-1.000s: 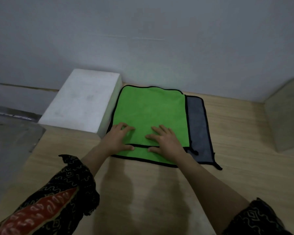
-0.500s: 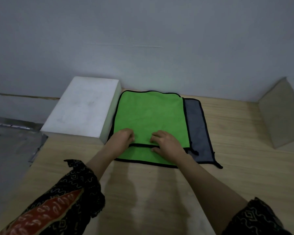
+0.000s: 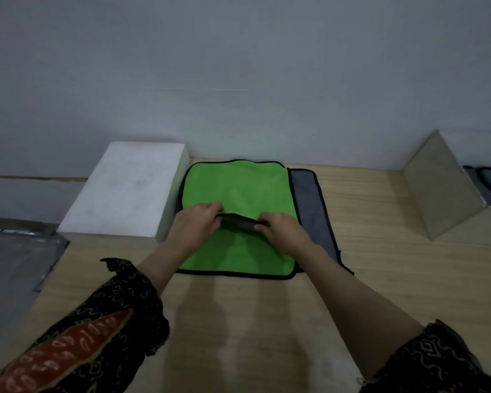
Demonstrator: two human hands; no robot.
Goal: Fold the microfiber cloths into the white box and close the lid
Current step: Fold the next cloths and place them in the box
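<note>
Green cloth [image 3: 238,188], black-edged and lifted mid-fold, overlaps grey cloth [image 3: 309,199] beside closed white box [image 3: 128,188].

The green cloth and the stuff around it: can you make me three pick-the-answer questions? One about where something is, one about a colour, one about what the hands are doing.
1. Where is the white box?
A. left of the green cloth
B. on top of the cloth
C. right of the cloth

2. What colour is the cloth peeking out under the green one?
A. red
B. grey
C. yellow

3. What are the left hand and right hand doing?
A. lying flat on the bare table
B. lifting the box lid
C. each keeping a grip on the green cloth's black-trimmed edge

Answers:
1 A, the box sits against the cloth's left side.
2 B, the grey cloth shows along the right side.
3 C, both hands pinch the dark edge, raised off the cloth between them.
</note>
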